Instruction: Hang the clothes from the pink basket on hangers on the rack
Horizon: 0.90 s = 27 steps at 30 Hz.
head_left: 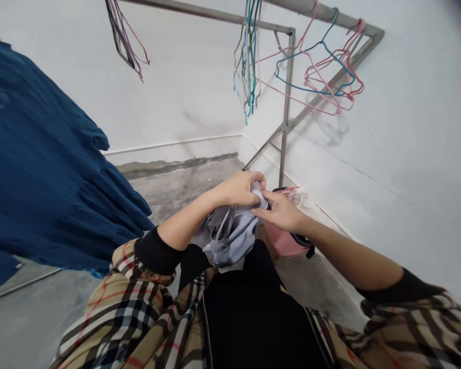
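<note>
A crumpled light grey-lilac garment [236, 233] hangs down in front of my legs, bunched in folds, so its exact kind is hard to make out. My left hand [242, 189] is closed on its upper edge, with thumb and fingers curled round the cloth. From the other side, my right hand [280, 210] pinches the same edge between thumb and fingers. The two hands almost meet at the top of the cloth.
A metal rack [288, 102] carries pink and blue wire hangers [317, 89], with more hangers [249, 66] bunched at its corner. A large blue garment [49, 164] hangs at left. Behind my right hand, a pink container [286, 241] stands on the concrete floor by the white wall.
</note>
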Available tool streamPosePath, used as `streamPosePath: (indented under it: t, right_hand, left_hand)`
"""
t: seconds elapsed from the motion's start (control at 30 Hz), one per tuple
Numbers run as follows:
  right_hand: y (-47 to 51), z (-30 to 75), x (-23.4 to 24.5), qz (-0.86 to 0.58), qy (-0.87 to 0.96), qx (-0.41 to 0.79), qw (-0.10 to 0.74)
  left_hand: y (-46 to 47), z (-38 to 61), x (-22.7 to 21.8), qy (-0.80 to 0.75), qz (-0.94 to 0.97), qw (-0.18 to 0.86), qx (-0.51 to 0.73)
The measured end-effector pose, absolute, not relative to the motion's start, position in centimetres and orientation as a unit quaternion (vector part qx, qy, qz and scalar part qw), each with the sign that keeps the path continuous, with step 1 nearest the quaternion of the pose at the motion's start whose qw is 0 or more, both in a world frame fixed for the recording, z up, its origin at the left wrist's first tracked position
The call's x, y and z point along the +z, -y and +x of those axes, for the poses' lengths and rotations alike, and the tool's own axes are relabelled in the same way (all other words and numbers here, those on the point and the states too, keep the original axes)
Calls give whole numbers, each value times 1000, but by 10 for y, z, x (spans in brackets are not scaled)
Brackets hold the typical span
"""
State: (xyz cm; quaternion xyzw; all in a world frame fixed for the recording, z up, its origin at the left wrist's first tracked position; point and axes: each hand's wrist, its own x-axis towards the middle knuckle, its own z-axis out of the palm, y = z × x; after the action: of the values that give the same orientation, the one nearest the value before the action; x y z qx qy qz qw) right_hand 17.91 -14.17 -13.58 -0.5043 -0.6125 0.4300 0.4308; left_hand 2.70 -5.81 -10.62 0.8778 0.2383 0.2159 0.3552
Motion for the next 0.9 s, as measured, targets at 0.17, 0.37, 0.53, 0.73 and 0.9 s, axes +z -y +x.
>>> streamPosePath:
  t: [0.17, 0.37, 0.53, 0.73, 0.9]
  right_hand:
    - [133, 178, -162, -468, 473, 603, 440]
    - [123, 181, -183, -426, 269, 669, 546]
    - [122, 176, -187, -420, 279, 632, 589]
    - [124, 167, -189, -441, 357, 585, 580]
    - [119, 184, -190, -463, 402, 562, 555]
  left_hand:
    - [45, 14, -119, -200, 875, 395, 197]
    - [67, 13, -167, -363, 790, 248, 427]
    - [85, 21, -204, -384, 710, 412, 423]
    - [80, 25, -215, -410, 692, 401, 438]
    - [75, 20, -211, -369, 475, 661, 448]
